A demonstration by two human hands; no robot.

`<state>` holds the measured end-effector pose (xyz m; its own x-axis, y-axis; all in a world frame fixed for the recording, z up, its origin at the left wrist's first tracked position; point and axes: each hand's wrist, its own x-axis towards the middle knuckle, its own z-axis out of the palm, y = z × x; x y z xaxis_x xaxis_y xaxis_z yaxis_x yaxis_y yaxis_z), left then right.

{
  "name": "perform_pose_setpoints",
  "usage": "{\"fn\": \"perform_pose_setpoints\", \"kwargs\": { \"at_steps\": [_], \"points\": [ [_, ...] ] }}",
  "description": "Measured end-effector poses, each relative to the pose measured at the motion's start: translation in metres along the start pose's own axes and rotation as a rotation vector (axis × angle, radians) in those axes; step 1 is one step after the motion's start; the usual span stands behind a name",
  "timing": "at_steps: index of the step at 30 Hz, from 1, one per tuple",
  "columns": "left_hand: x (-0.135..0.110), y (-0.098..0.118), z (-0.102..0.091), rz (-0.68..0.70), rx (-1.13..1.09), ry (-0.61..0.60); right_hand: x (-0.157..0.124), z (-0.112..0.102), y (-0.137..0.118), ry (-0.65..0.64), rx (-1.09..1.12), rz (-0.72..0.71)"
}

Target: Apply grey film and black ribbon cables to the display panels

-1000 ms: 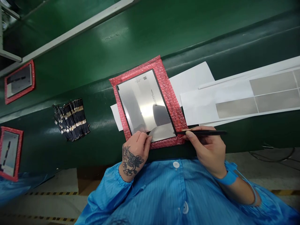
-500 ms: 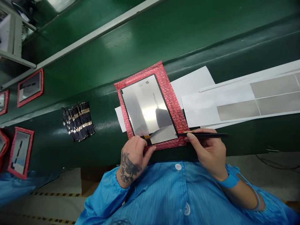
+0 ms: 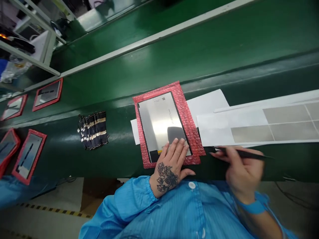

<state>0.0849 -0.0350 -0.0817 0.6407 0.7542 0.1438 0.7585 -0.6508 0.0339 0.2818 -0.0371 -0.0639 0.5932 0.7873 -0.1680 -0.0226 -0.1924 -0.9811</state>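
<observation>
A display panel (image 3: 159,116) with a silvery back lies on a pink bubble-wrap sleeve (image 3: 188,122) in front of me. Flat on the panel's lower edge rests my left hand (image 3: 171,161), its fingers stretched out and the thumb off to the side. Part of the panel's lower edge is hidden under it. My right hand (image 3: 245,169), slightly blurred, is closed around black tweezers (image 3: 256,155) to the right of the sleeve, apart from the panel. The tweezers' tip points left, near the edge of the white sheets.
White sheets with grey rectangular film pieces (image 3: 251,134) lie at the right. A bundle of black flex cables (image 3: 93,130) sits left of the sleeve. Farther left are several more panels on pink sleeves (image 3: 30,156). A pale rail (image 3: 154,38) crosses the green bench (image 3: 119,79).
My left hand has moved from the panel's lower left corner to lie flat across its lower edge. My right hand has drawn the tweezers away to the right. The whole view has shifted.
</observation>
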Motion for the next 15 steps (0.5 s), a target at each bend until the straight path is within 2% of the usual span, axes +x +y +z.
{"fn": "perform_pose_setpoints", "kwargs": {
  "at_steps": [3, 6, 8, 10, 12, 15],
  "points": [
    [0.002, 0.005, -0.002, -0.043, -0.002, -0.040, -0.001, -0.005, -0.007, 0.050, 0.036, -0.070],
    [0.006, 0.010, -0.007, -0.059, -0.001, -0.078, -0.008, 0.004, -0.016, 0.029, 0.152, -0.055],
    [0.006, 0.011, -0.011, -0.033, 0.008, -0.094, -0.010, 0.019, -0.022, -0.101, 0.189, 0.027],
    [0.001, 0.010, -0.014, -0.018, 0.044, -0.072, -0.010, 0.037, -0.026, -0.302, 0.178, 0.113],
    [-0.009, 0.005, -0.015, -0.055, 0.110, -0.027, -0.008, 0.053, -0.028, -0.448, 0.164, 0.175],
    [-0.026, -0.008, -0.013, -0.127, 0.177, 0.003, -0.005, 0.062, -0.021, -0.484, 0.123, 0.231]
  ]
}}
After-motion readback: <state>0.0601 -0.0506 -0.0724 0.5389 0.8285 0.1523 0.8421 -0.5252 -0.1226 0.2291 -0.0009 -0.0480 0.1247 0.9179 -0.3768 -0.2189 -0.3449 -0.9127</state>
